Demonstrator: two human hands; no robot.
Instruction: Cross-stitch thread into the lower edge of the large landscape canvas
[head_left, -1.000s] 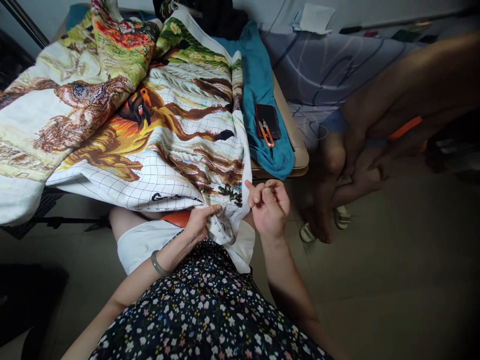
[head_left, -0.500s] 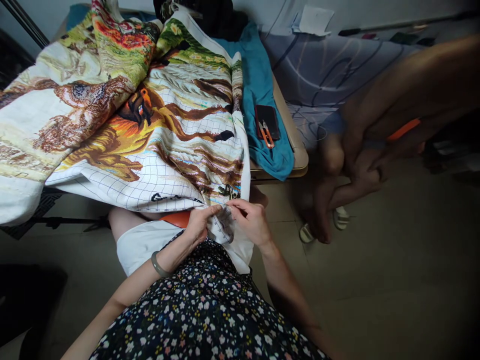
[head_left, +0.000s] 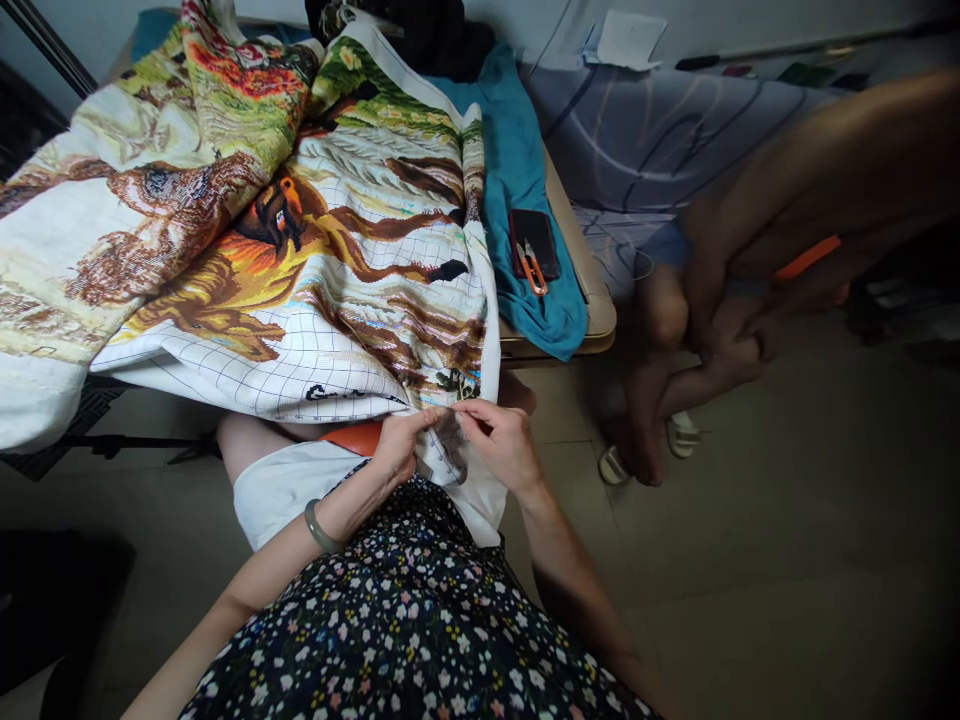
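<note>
A large cross-stitch cloth [head_left: 375,290] with a printed grid and stitched lions or similar animals drapes over the table edge onto my lap. My left hand [head_left: 397,442] is closed on its lower edge, thumb on top, beside a folded part with printed numbers. Close to those fingertips, my right hand [head_left: 504,440] is pinched at the same edge. Whatever is between its thumb and forefinger is too small to make out. Thread snips [head_left: 533,268] with orange handles lie on a dark phone [head_left: 546,240], to the right of the cloth.
A teal cloth [head_left: 517,150] covers part of the table [head_left: 596,300]. Another person [head_left: 720,290] sits at the right, hands on one leg, with sandals [head_left: 682,437] on the tiled floor. A black bundle [head_left: 435,40] lies at the back. Thin dark legs of a stand [head_left: 142,441] reach in at left.
Both hands stay at the same spot on the cloth's edge, with only a very slight shift of the fingers. The cloth and the snips have not moved.
</note>
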